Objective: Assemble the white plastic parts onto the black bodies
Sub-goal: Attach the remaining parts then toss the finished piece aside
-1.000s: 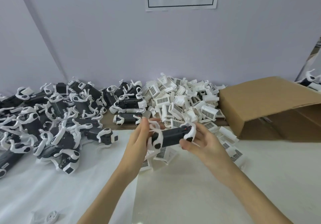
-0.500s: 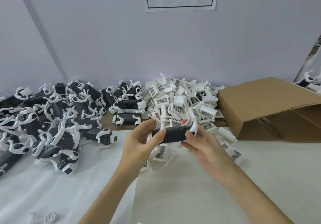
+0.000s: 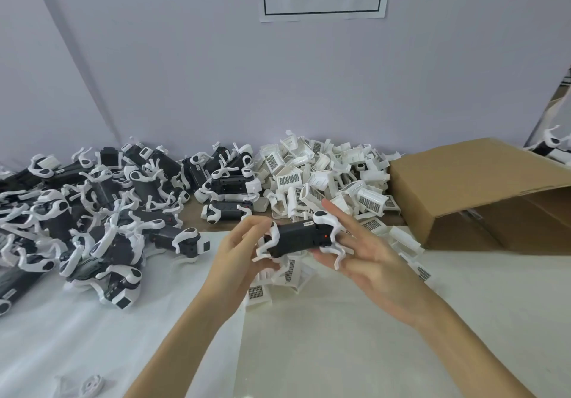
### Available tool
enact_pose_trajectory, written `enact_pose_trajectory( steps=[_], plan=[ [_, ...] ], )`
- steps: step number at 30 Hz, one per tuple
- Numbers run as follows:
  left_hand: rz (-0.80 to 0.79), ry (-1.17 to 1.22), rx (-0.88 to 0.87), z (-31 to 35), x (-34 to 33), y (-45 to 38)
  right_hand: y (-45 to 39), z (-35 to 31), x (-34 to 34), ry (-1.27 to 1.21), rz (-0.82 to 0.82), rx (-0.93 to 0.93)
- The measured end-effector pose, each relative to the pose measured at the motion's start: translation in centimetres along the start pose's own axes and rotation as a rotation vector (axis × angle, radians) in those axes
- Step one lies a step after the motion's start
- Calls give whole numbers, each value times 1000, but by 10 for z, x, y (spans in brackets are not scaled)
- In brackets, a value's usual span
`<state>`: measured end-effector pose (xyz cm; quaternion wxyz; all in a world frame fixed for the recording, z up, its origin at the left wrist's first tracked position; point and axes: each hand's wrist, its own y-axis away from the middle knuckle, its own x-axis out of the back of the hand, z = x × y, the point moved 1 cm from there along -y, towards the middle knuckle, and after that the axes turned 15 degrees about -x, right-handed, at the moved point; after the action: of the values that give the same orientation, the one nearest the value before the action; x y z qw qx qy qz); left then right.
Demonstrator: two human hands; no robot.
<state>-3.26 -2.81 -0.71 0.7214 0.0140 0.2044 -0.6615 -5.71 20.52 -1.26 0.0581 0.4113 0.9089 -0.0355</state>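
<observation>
Heaps of black bodies (image 3: 102, 212) already wearing white curved legs cover the left part of the table (image 3: 340, 351), piled loosely against the back wall. Just right of them, in mid-air above the table's near edge of clutter, the left hand (image 3: 238, 255) curls its fingers round the left end of one black body (image 3: 296, 237), thumb and fingertips pinching beside a white leg piece. That body lies roughly level, long axis running left to right, with white curved parts showing at both ends. The right hand (image 3: 361, 252) supports the right end from below and behind; its fingers look mostly straight, cradling rather than clamping, though the thumb is hidden, so I cannot tell how firm that hold is. Behind the hands sits the pile of white vented parts (image 3: 327, 178), a few spilling forward under the held body. Further right, a cardboard box (image 3: 482, 193) lies on its side, open toward the camera.

To do this step well, I judge the left hand should hold the body steady by its solid black middle, not by the thin white legs, which look easy to bend. One vented part should be aligned squarely before pressing, with even pressure until it seats.
</observation>
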Motion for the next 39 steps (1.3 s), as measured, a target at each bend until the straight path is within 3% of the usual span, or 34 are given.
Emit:
enact_pose_trajectory(
  steps=[4,8,10,13,16,21,24,26,29,31,36,39],
  plan=[
    [29,-102,-120,0,-4,3,-2,1,0,-448,16,-75],
    [-82,-270,-282,-1,-6,6,-8,11,-6,-100,258,-110],
    [-102,-275,-319,-1,-10,8,-9,14,-8,-42,316,-100],
    [-95,-271,-291,-2,-9,8,-8,13,-7,-29,316,-24],
    [-202,-198,-164,-2,-2,6,-4,10,-8,78,278,29],
    [-240,-230,-281,-2,1,8,0,7,-4,266,255,39],
    [-287,-457,-417,-1,-5,9,-2,11,-2,533,449,96],
    [-287,-672,-600,-2,-15,14,-4,18,-2,711,526,150],
    [-253,-903,-919,-8,-36,24,-6,26,-6,710,463,143],
    [-230,-947,-1013,-11,-44,28,-6,27,-7,678,448,170],
    [-236,-759,-830,-8,-47,35,-6,25,-8,665,430,204],
    [-204,-697,-705,-4,-43,32,-5,21,-12,702,534,261]
  ],
)
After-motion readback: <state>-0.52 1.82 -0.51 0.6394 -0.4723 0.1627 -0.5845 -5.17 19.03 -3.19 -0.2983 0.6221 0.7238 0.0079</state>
